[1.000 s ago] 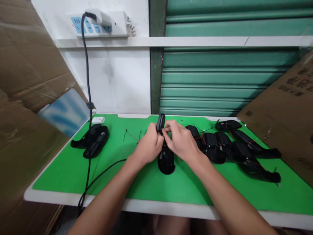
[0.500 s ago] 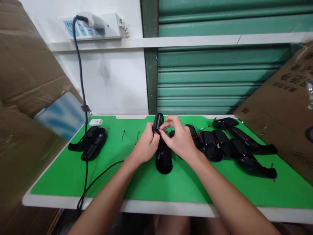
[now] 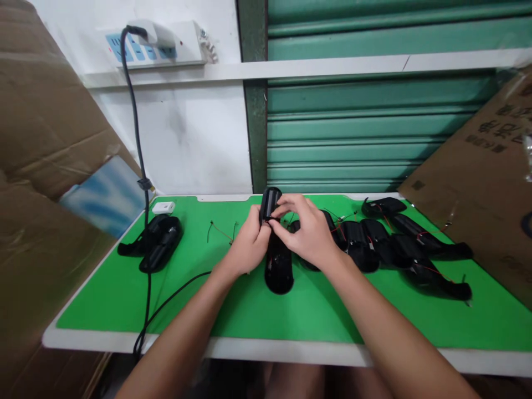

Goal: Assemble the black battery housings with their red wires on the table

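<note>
A long black plastic casing with a rounded end lies upright in view at the middle of the green mat. My left hand is closed around its upper left side, thumb across the middle. From the right, my right hand pinches with thumb and forefinger at the casing's middle, where a bit of red wire seems to show. What those fingertips hold is too small to make out. Just right of my right hand lie several similar black casings with red wires.
Two black casings and a small white plastic piece lie at the left. Loose thin wires rest nearby. A black cable hangs from the power strip across the table. Cardboard boxes flank both sides.
The casing's upper part tips slightly, showing more of its face. My right fingertips shift a little on it. The view moves slightly; the other casings stay put.
</note>
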Available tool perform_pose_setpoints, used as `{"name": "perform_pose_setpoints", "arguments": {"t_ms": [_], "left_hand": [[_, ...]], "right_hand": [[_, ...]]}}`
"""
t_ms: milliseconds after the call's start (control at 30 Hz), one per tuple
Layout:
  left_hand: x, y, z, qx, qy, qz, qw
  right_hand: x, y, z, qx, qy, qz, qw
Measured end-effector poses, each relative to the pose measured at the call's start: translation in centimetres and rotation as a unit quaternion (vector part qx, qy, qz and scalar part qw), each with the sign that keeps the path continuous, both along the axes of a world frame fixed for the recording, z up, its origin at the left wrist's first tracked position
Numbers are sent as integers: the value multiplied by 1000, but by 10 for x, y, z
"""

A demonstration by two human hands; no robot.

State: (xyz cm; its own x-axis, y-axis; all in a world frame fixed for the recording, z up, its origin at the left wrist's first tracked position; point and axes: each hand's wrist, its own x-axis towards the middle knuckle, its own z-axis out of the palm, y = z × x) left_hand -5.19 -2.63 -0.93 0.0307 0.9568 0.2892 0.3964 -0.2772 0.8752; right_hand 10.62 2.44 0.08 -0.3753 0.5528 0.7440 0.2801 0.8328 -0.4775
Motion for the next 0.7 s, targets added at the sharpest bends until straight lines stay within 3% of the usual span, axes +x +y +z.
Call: {"name": "perform_pose_setpoints", "arguments": {"t_ms": [133,267,500,700], "left_hand": [[-4,-1,3,-32,-90,-38,995],[-4,-3,3,-46,-112,-67,990],[-2,-3,2,-10,-35,-58,998],[-3,-1,-2,19,7,-58,998]], "right_hand": [[4,6,5,-104,84,28,991],[6,9,3,-241,46,125,961],[8,3,7,-255,5,150,955],[5,3,1,-262,-9,150,953]]}}
